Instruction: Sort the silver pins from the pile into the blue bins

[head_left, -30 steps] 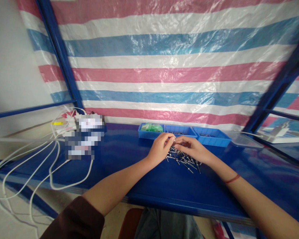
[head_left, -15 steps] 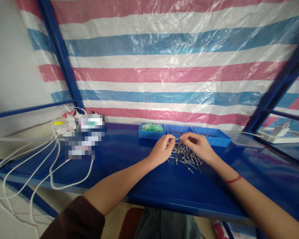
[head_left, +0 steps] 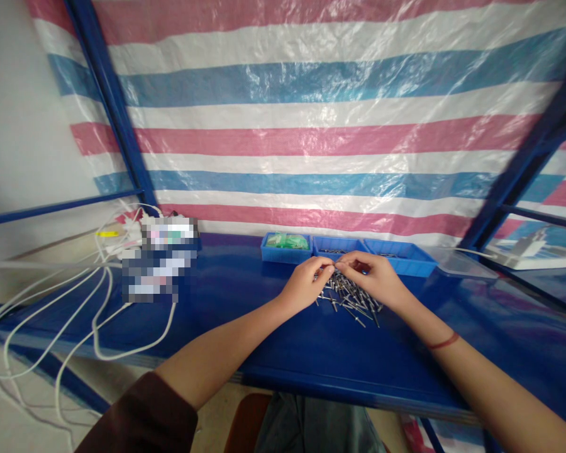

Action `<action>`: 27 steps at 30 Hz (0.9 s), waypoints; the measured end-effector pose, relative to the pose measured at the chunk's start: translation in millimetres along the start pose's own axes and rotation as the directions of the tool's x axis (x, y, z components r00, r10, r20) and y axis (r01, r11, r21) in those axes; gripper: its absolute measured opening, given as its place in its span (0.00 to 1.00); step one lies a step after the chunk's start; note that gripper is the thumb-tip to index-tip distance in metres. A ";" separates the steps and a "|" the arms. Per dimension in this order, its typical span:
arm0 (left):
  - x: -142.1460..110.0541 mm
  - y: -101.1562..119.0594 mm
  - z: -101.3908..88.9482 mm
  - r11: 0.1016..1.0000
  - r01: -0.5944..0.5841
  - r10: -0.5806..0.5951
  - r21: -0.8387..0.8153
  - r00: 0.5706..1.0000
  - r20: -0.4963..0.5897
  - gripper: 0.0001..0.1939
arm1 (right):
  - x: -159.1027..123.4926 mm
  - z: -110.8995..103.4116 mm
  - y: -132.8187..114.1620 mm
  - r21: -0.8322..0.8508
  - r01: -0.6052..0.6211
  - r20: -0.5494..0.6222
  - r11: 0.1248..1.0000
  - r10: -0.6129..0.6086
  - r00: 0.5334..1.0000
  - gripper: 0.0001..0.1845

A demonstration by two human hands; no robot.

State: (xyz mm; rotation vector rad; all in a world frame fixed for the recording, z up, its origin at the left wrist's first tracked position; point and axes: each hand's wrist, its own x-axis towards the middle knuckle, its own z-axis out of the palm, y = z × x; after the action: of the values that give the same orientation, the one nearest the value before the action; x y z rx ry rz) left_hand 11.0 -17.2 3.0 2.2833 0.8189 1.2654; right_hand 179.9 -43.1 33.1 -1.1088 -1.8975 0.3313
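My left hand (head_left: 305, 280) and my right hand (head_left: 370, 275) meet at the fingertips above a pile of thin metal rod-like pieces (head_left: 351, 296), which look like blind rivets or screws. Both are closed in a pinch. A small slender metal piece is between the left fingertips, mostly covered by the fingers. Whatever the right thumb and forefinger grip is too small to make out. Just behind the hands stand a blue bin with green packets (head_left: 287, 241), a middle blue bin (head_left: 337, 243) and a right blue bin (head_left: 417, 264), the latter two with metal pieces inside.
The blue table (head_left: 207, 340) carries white cables (head_left: 136, 353) and a blurred-out box (head_left: 170, 233) on the left. A clear plastic lid or tray (head_left: 466, 263) lies right of the bins. Blue frame posts (head_left: 116, 119) and striped sheeting (head_left: 311, 138) close off the back.
My fingertips have come together; the small gap between the hands, where a thin metal piece showed, has closed. The pile and bins look the same.
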 end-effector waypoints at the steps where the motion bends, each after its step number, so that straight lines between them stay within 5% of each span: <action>1: -0.2 -0.7 0.7 1.000 0.000 0.000 0.003 1.000 0.011 0.10 | 0.0 0.8 1.3 0.011 -0.002 -0.005 1.000 0.002 1.000 0.16; 13: -2.5 3.4 -1.3 1.000 -0.013 0.012 -0.022 0.999 -0.041 0.05 | -2.5 -4.7 -5.8 -0.108 0.132 0.028 0.985 -0.129 0.991 0.04; 22: -2.3 6.2 -4.9 0.998 -0.051 0.055 0.039 0.992 -0.117 0.05 | -0.8 -8.4 -4.1 -0.150 0.179 0.086 0.972 -0.168 0.982 0.05; 27: -1.9 4.9 -3.6 0.996 -0.064 0.071 0.062 0.990 -0.123 0.05 | 0.8 -3.1 3.9 -0.079 0.113 0.213 0.990 -0.094 0.973 0.11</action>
State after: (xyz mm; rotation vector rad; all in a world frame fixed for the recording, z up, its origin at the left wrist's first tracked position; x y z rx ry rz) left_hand 8.6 -22.0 6.5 2.3137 0.8372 1.4451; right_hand 184.5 -40.8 32.9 -1.0629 -2.1663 0.3157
